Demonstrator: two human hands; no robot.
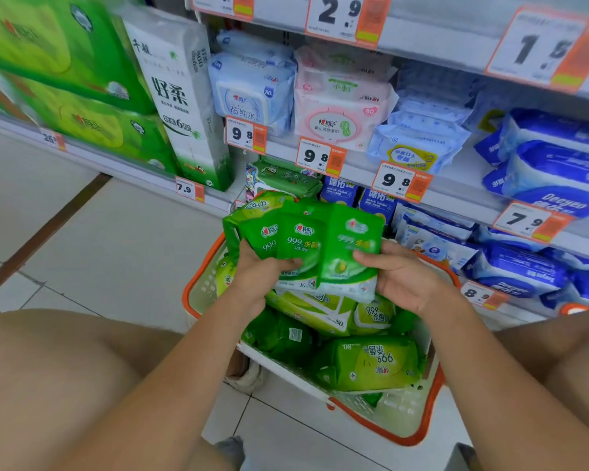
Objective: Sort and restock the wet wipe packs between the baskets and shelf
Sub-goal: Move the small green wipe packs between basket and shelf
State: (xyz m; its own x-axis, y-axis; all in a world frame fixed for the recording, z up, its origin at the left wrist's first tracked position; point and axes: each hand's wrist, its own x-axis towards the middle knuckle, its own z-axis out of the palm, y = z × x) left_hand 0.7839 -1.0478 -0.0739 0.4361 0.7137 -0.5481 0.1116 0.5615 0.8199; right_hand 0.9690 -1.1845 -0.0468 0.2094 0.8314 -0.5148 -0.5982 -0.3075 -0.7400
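Both forearms reach forward from the lower frame corners and meet above the basket. The left hand curls round the lower left edge of a fanned bundle of small green wipe packs, thumb across the front. The right hand pinches the bundle's lower right side, thumb lying over the front of the rightmost pack. The bundle is held upright just above the basket, at 12 o'clock from the wrists.

The fingers of both hands are hidden behind the packs. The bottom edges of the bundle are partly covered by the hands, and the pack count cannot be told. The tissue packs at 10 o'clock are blurred.

The small packs are glossy green with white print reading "999". Larger green wipe packs fill the white, orange-rimmed basket. The shelf at 1 o'clock holds blue and pink packs behind orange price tags.
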